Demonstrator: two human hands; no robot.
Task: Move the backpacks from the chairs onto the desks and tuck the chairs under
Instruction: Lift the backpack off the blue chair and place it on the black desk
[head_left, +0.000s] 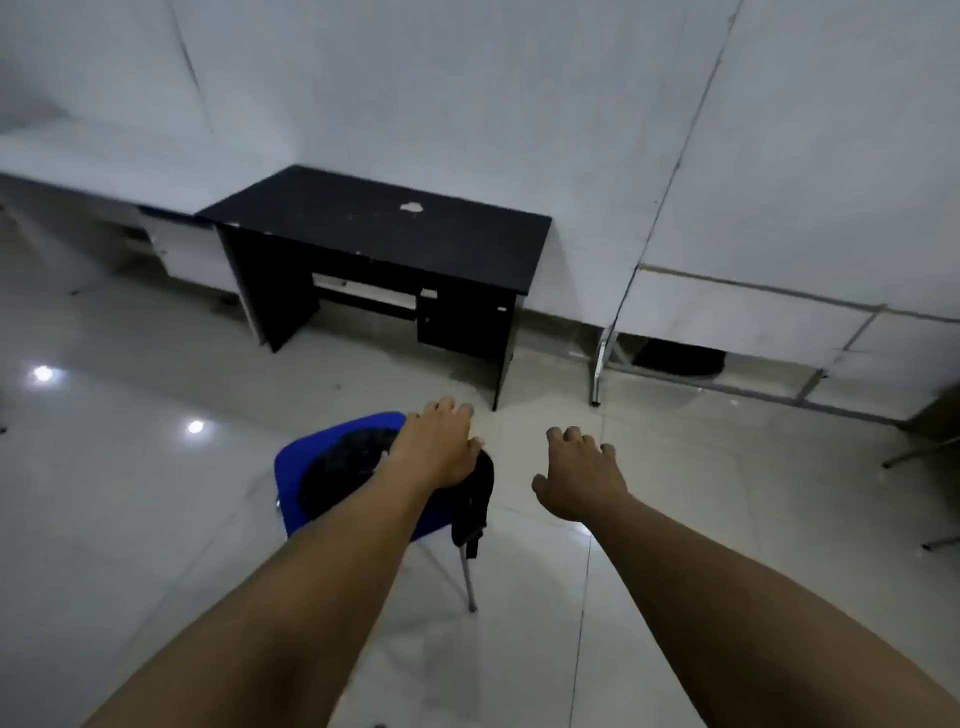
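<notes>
Backpack (343, 467) on chair (291, 467), seven o'clock of my left grip (436, 449); fingers relaxed, holding nothing; counter (374, 223) at twelve.

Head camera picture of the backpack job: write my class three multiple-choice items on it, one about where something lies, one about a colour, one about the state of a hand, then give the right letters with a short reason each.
1. Where does the backpack lie?
A. on the black desk
B. on the chair seat
C. on the floor

2. What colour is the chair seat?
A. blue
B. red
C. white

3. How is the right hand?
A. gripping a strap
B. pressed flat on the desk
C. open, fingers spread, holding nothing

Answers:
1 B: the dark bag fills the seat, one strap hanging over its edge, and the desk top carries no bag.
2 A: bright blue shows around the bag.
3 C: it hangs over bare floor beside the chair, while the left hand is over the bag.
</notes>
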